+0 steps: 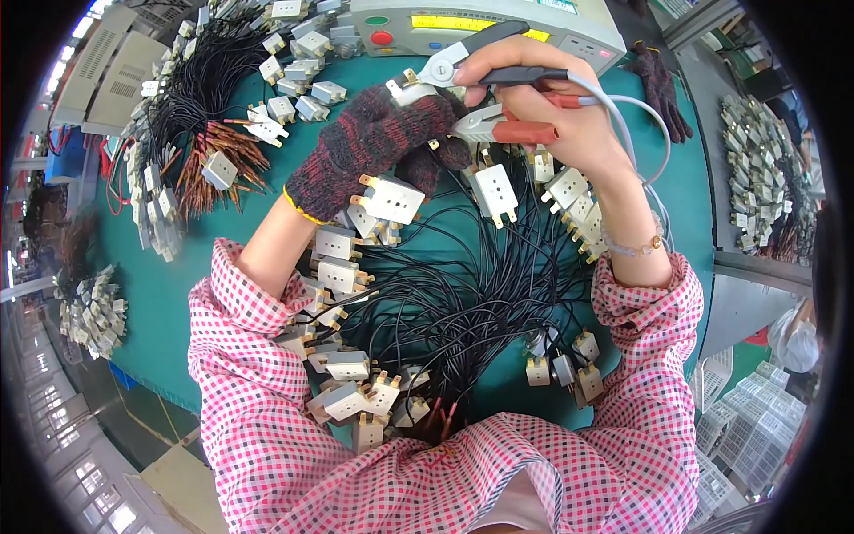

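Note:
My left hand [369, 142], in a dark red and black knitted glove, is closed around a small white block with brass tabs [411, 92]. My bare right hand [574, 120] grips two test clips. The black-handled clip [442, 68] has its metal jaws at the block's tab. Lower down, the red-handled clip [525, 133] points at the gloved fingers; what its tip touches is hidden. Grey leads [654, 116] run from the clips past my right wrist. Below my hands, many similar white blocks [494, 191] hang on a bundle of black wires [480, 307].
A test instrument [480, 36] with a yellow display and red and green buttons stands at the back of the green table [142, 303]. Another wired bundle [222, 80] lies at the left back. A dark glove [663, 93] rests at the right. White plastic baskets [756, 418] stand at lower right.

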Tool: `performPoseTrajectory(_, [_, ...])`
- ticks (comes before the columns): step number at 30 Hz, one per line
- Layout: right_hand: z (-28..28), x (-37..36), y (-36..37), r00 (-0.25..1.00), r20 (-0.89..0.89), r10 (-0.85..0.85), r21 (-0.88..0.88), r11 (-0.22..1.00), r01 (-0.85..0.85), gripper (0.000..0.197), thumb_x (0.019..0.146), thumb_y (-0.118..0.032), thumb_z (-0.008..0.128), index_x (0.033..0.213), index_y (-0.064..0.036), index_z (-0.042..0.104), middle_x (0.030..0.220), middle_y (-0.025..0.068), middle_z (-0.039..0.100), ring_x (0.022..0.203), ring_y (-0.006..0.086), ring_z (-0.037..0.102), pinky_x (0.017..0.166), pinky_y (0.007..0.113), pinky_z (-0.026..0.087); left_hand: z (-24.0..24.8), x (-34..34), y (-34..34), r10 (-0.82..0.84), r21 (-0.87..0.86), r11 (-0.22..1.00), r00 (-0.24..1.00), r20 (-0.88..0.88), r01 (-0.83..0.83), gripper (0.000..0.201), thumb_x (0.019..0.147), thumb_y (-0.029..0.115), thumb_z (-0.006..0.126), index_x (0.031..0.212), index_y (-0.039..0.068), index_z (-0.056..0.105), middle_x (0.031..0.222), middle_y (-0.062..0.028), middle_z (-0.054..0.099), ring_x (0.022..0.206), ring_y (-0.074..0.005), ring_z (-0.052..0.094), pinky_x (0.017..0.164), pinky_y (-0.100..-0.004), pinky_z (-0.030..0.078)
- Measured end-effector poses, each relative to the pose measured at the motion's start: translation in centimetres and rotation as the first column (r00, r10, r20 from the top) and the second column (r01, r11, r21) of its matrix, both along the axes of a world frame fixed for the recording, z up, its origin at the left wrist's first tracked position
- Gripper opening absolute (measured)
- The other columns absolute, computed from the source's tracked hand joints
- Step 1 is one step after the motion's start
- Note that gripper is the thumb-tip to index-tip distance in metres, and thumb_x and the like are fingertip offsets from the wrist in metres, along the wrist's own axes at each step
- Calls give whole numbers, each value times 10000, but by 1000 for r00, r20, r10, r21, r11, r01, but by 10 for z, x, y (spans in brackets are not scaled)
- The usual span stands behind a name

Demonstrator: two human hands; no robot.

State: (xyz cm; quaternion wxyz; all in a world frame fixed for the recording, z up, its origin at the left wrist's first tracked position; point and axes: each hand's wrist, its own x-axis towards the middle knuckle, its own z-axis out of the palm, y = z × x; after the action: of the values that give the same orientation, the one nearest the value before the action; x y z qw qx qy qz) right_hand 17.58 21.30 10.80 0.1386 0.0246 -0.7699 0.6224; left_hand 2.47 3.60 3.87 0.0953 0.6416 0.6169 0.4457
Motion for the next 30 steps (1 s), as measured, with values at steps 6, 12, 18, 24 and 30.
performPoseTrajectory(6, [-5,-1,10,993,-119,1,198,980,22,304,752,89,445,961,-12,642,865,73,630,811,96,587,661,194,438,16,10,5,26,-184,982,949,316,35,543,641,3,682,1156,109,548,1187,-132,564,1077,-312,547,865,-370,456])
performPoseTrajectory(12, [-5,-2,4,978,-211,4,244,969,49,301,747,86,445,952,-17,640,845,58,627,763,76,576,630,194,433,20,17,-1,-48,-58,997,999,-6,47,439,738,17,642,1161,79,543,1171,-161,549,889,-251,622,701,-324,511])
performPoseTrajectory(18, [-6,-1,-9,999,-26,-30,-149,989,26,223,787,-2,456,920,-59,625,769,2,608,598,25,453,506,170,335,40,33,2,105,-271,945,613,783,184,364,811,134,622,1155,51,539,969,-97,599,636,-166,631,576,-271,512])
performPoseTrajectory(24, [-12,-4,-12,998,-46,-48,-169,985,39,200,790,-18,461,914,-59,612,758,-5,601,573,15,400,491,172,301,15,29,5,-27,-27,999,891,453,44,355,858,272,605,1121,41,550,878,-88,634,698,-162,637,581,-294,524])
performPoseTrajectory(30, [-9,10,21,974,-113,-196,-267,950,160,210,820,-49,435,978,-17,570,740,76,592,318,9,289,296,164,190,15,3,-9,-8,-11,953,61,998,303,670,897,597,263,1177,38,501,1010,-139,614,909,-233,589,741,-367,511])
